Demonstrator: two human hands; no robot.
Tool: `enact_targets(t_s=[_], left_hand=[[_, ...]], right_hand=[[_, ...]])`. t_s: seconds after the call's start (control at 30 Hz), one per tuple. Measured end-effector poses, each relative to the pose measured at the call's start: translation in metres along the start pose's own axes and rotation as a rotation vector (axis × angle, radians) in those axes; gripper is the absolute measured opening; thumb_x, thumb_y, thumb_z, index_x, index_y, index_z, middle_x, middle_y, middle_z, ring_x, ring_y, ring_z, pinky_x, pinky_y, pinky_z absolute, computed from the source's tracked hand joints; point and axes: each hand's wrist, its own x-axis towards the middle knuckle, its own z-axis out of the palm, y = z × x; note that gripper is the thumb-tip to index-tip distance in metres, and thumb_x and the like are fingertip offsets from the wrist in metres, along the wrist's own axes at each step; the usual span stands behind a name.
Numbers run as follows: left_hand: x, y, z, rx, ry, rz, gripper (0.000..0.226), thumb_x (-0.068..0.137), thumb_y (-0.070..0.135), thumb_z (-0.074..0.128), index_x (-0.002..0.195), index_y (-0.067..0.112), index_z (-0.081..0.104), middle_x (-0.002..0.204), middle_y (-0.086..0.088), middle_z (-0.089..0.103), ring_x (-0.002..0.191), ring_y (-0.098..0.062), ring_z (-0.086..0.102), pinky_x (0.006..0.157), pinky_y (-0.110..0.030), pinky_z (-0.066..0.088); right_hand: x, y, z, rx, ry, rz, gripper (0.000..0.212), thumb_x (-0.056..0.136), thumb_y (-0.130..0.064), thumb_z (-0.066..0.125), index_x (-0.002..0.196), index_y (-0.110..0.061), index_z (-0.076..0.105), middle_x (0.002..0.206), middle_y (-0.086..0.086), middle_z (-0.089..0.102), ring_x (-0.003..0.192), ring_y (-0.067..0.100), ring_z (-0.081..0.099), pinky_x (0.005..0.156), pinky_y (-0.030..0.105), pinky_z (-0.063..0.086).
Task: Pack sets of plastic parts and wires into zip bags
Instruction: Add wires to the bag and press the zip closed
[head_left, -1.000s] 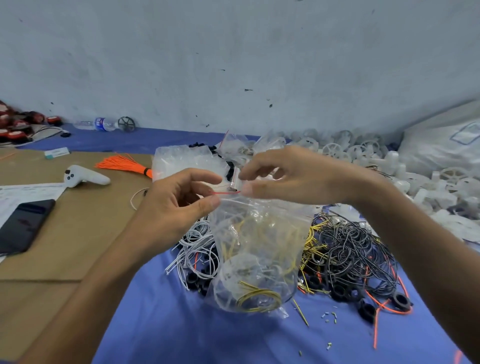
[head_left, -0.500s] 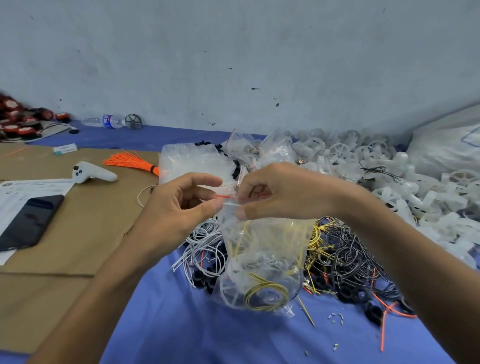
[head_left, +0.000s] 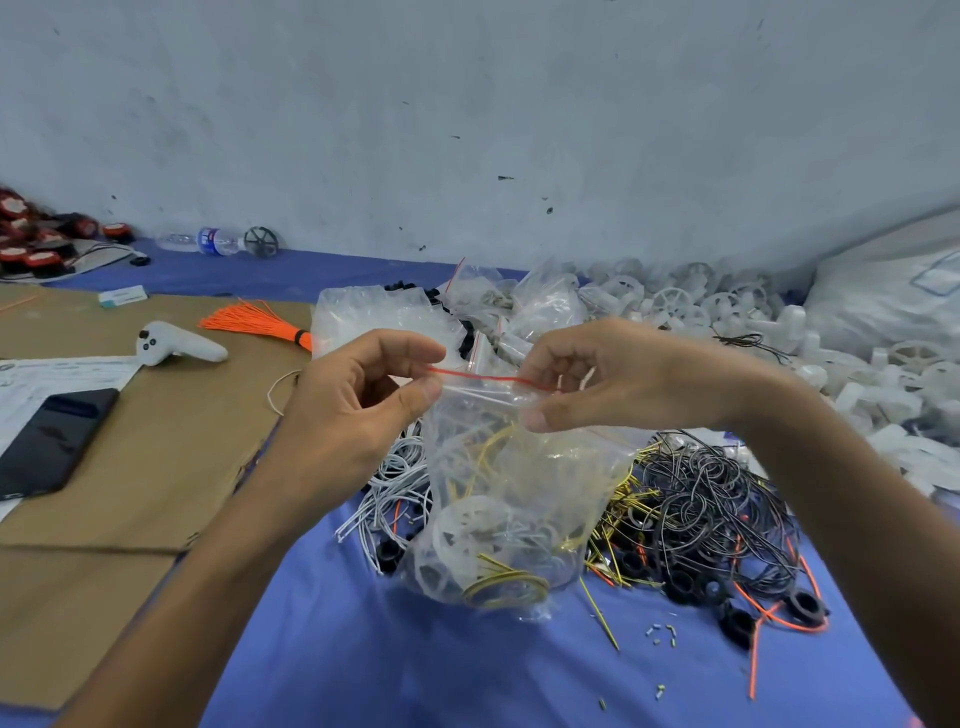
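Sealing the zip bag along its red strip.
Left hand and right hand pinch it, now wider apart; I judge it nearly closed.

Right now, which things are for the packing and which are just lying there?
For the job: zip bag, pinched by left hand and right hand; black wires; white wires; white plastic parts.
Lying about: phone; white controller; water bottle.

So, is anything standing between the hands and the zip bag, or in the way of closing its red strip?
Nothing visible does. The left hand and right hand pinch the zip bag at the two ends of its red strip. The strip between them is bare; the yellow wires sit below it inside the bag.
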Motion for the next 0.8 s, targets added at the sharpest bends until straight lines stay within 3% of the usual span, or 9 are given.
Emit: enact_targets(t_s=[0.17,0.3,0.43,0.6,0.67,0.8], left_hand=[[-0.002,0.002,0.004,-0.021,-0.002,0.016,0.023,0.088,0.003,0.069,0.099,0.023,0.07,0.082,0.008,0.067,0.062,-0.02,0.042,0.055,-0.02,0.042],[-0.006,0.003,0.001,-0.011,0.003,0.021,0.021,0.088,0.004,0.069,0.1,0.022,0.07,0.082,0.006,0.066,0.058,-0.012,0.041,0.053,-0.018,0.041],[-0.009,0.002,0.0,-0.005,-0.013,0.007,0.021,0.087,0.008,0.07,0.103,0.021,0.07,0.085,0.002,0.065,0.065,-0.021,0.046,0.061,-0.031,0.045],[-0.009,0.002,0.005,0.021,-0.051,0.035,0.028,0.083,0.01,0.074,0.105,0.026,0.068,0.084,0.0,0.068,0.058,-0.017,0.041,0.048,-0.019,0.038],[-0.009,-0.001,0.002,0.021,-0.029,0.043,0.031,0.084,0.005,0.076,0.104,0.027,0.069,0.085,0.001,0.067,0.058,-0.019,0.04,0.049,-0.02,0.038],[-0.009,-0.002,0.0,0.074,-0.034,0.057,0.028,0.08,0.018,0.072,0.104,0.034,0.069,0.086,0.004,0.067,0.062,-0.032,0.037,0.053,-0.025,0.039]], right_hand=[[0.015,-0.015,0.022,-0.007,0.109,-0.095,0.013,0.085,-0.034,0.075,0.091,-0.022,0.072,0.071,-0.009,0.066,0.06,-0.001,0.054,0.06,0.018,0.043],[0.019,-0.021,0.032,-0.046,0.191,-0.133,0.007,0.086,-0.028,0.073,0.086,-0.021,0.072,0.065,-0.014,0.063,0.058,0.001,0.055,0.058,0.014,0.039],[0.019,-0.025,0.036,-0.103,0.227,-0.14,0.004,0.085,-0.024,0.071,0.082,-0.021,0.071,0.064,-0.012,0.062,0.058,0.002,0.054,0.059,0.018,0.04],[0.016,-0.029,0.037,-0.139,0.226,-0.142,0.007,0.088,-0.027,0.07,0.084,-0.021,0.07,0.063,-0.012,0.061,0.059,0.003,0.055,0.058,0.014,0.038],[0.012,-0.026,0.033,-0.135,0.209,-0.101,0.009,0.087,-0.031,0.071,0.084,-0.022,0.069,0.064,-0.011,0.062,0.059,0.002,0.054,0.058,0.015,0.04],[0.002,-0.022,0.028,-0.174,0.207,-0.077,0.007,0.087,-0.028,0.07,0.081,-0.024,0.068,0.066,-0.01,0.062,0.059,0.001,0.054,0.059,0.013,0.042]])
